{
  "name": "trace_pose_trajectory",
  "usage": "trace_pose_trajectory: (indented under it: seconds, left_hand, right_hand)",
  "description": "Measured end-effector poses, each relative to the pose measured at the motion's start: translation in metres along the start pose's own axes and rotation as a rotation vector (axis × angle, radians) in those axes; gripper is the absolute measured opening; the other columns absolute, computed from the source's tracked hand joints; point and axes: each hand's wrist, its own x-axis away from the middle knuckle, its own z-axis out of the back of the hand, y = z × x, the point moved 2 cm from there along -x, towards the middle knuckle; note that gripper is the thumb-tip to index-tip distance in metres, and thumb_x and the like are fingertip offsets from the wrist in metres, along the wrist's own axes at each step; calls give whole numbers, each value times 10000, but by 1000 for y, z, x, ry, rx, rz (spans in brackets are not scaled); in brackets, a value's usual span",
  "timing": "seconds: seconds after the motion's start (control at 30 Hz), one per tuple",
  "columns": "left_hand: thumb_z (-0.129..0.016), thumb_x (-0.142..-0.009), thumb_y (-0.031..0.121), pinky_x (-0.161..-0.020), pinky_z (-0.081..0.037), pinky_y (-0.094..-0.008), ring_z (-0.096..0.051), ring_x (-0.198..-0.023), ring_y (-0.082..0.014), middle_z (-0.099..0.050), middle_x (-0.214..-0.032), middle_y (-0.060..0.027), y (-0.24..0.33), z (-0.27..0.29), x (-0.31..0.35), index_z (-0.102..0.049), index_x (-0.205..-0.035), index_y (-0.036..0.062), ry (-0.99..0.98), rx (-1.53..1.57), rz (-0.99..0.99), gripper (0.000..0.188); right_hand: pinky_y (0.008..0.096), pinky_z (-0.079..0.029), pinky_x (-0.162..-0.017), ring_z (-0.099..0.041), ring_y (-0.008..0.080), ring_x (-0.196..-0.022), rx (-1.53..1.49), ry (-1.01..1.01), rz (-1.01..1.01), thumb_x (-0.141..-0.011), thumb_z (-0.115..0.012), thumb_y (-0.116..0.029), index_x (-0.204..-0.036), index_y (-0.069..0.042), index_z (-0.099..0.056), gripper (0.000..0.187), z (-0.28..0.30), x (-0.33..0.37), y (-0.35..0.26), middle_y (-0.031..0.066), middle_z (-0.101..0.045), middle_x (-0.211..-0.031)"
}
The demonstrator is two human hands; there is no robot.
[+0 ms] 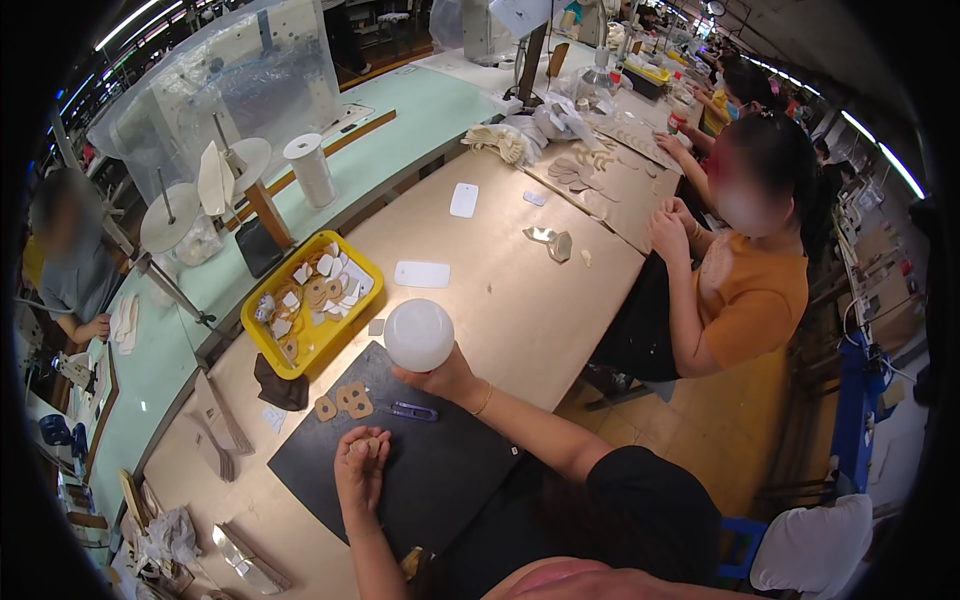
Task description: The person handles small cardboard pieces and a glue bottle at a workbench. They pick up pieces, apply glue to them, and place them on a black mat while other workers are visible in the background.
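Observation:
My right hand is closed around a white, round-topped container, held up over the far edge of a black mat. What the container has inside cannot be made out. Lower on the mat, my left hand pinches a small tan piece between its fingers. Several tan cut pieces with holes lie just beyond that hand. A purple thread snipper rests on the mat between my two hands.
A yellow tray of tan and white pieces stands beyond the mat, with dark brown scraps beside it. White cards lie farther along the table. Thread spools stand on the green bench. A co-worker in orange sits at right.

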Motion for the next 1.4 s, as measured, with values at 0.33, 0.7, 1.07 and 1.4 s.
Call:
trace_pose_trajectory:
  seconds: [0.33,0.7,1.07,1.4]
  left_hand:
    - [-700,-819,148,-863,-532,-325,-620,-999,-264,-601,-1051,-120,-1,-3,1,-518,-1116,25,9,-26,15,369]
    - [-691,-823,127,-868,-529,-324,-625,-981,-257,-600,-1042,-122,-2,-5,1,-524,-1100,21,10,-52,9,340]
    - [-645,-857,127,-851,-546,-299,-632,-974,-246,-609,-1014,-116,-5,-7,16,-543,-1059,26,19,-55,48,248]
    - [-681,-820,102,-886,-525,-314,-618,-1003,-264,-593,-1057,-129,0,-12,20,-532,-1117,4,7,-17,83,346]
  right_hand:
    - [327,-534,-775,-665,241,-894,254,-95,203,-695,-780,-206,-1076,-15,-581,470,0,8,1,122,-660,-988]
    - [317,-511,-770,-645,197,-851,57,-55,13,-742,-751,-201,-972,-29,-620,315,7,10,2,83,-664,-938]
    - [335,-474,-866,-612,220,-954,60,-22,20,-729,-765,-206,-1056,-33,-591,409,4,18,4,93,-635,-1020]
    - [331,-501,-810,-642,221,-890,100,-41,52,-729,-760,-214,-992,-35,-625,346,3,14,0,86,-664,-958]
